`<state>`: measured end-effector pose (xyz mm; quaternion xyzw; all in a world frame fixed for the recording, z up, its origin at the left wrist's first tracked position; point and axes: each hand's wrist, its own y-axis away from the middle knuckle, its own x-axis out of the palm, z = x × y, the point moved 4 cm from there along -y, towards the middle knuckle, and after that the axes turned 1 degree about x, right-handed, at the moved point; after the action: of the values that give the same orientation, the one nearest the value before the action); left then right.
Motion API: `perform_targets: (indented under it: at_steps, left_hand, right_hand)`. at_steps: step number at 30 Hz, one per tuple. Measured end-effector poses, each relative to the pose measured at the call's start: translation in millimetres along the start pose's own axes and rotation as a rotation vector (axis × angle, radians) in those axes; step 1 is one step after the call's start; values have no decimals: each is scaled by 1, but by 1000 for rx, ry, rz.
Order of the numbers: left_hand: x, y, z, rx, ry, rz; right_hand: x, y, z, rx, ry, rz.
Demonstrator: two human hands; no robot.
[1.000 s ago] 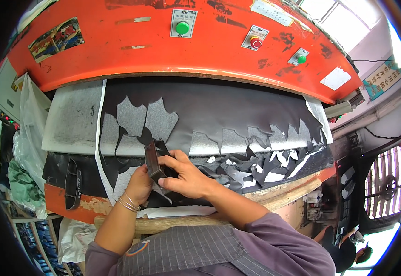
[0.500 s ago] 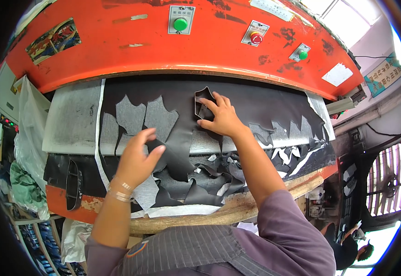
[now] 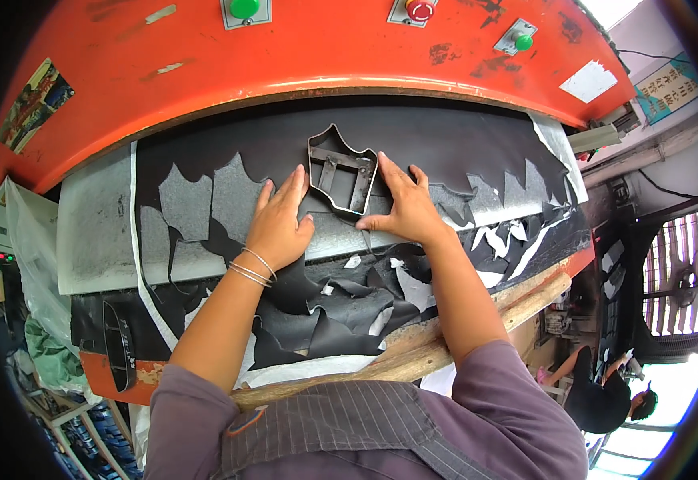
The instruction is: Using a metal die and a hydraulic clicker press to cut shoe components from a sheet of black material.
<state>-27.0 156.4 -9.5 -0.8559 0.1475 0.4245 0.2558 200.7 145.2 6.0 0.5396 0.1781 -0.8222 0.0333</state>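
Note:
A metal cutting die with a pointed, many-sided outline and inner crossbars lies on a dark sheet of leather-like material. My right hand grips its right side, index finger along the edge and thumb at the lower corner. On the other side, my left hand is open, its fingers stretched out and their tips against or right beside the die's left edge. Left of it, shaped gaps cut from the sheet bare a grey surface.
Over the work surface hangs a red press beam with a green button and a red one. Dark offcuts crowd the near edge above a wooden pole. A long narrow die stands left. Another person is far right.
The die has moved slightly left and nearer on the sheet, and is turned. My left hand has come over to its left side; my right hand has shifted from over it to its right edge.

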Motion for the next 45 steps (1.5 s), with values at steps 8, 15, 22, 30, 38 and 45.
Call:
perform_targets:
  at_steps: [8, 15, 22, 30, 38, 45]
  left_hand:
    - [-6, 4, -4, 5, 41, -34]
    - [-10, 1, -6, 14, -83, -29]
    - [-14, 8, -7, -17, -126, -45]
    - [-6, 17, -8, -50, -137, -95]
    - [-50, 85, -51, -187, 189, -522]
    - [-165, 25, -161, 170, -307, -662]
  right_hand:
    - [1, 5, 12, -3, 44, -52]
    - [-4, -1, 11, -73, 25, -104]
    - [-3, -2, 13, -76, 5, -85]
    - [-4, 0, 16, -13, 40, 66]
    - [-86, 93, -3, -94, -388, -262]
    - [-282, 52, -66, 38, 104, -1403]
